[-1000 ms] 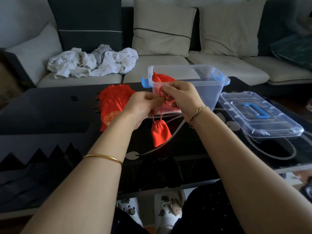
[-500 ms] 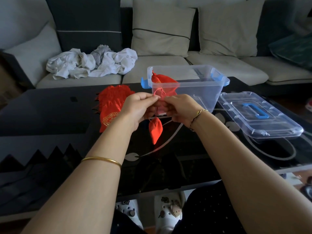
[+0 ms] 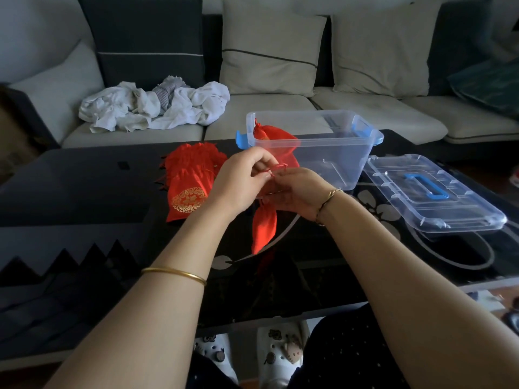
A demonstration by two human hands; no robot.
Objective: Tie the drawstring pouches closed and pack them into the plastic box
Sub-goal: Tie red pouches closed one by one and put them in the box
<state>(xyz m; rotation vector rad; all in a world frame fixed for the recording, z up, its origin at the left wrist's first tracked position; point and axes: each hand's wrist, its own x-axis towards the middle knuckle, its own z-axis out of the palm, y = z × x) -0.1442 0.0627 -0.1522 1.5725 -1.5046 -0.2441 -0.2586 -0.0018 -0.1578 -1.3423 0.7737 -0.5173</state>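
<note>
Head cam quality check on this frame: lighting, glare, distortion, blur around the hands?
Head view: dim, flat light, no hard shadows; glossy black table shows pale reflections; wide-angle lens stretches the bottom of the frame; left hand, right hand and red pouch are fairly sharp, though the thin drawstring is hard to trace.

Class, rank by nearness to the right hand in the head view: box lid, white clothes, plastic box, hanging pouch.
1. hanging pouch, touching the right hand
2. plastic box, just behind
3. box lid, right side
4. white clothes, on the sofa

Crumpled white laundry (image 3: 153, 106) on sofa (image 3: 365, 116)
</note>
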